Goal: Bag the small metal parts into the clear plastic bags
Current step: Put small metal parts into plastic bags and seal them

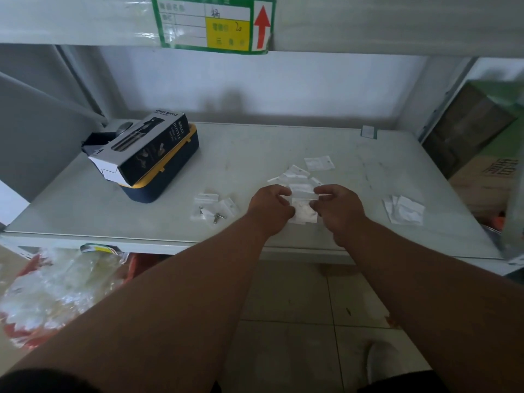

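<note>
At the counter (283,143), left hand (270,207) and right hand (338,208) each pinch a side of a clear bag (303,204), held just above it. Loose bags (300,174) lie behind, metal parts (217,217) left, a spray-bottle box (141,148) far left.

Both hands' (270,207) (338,207) grip pinched, close together
</note>
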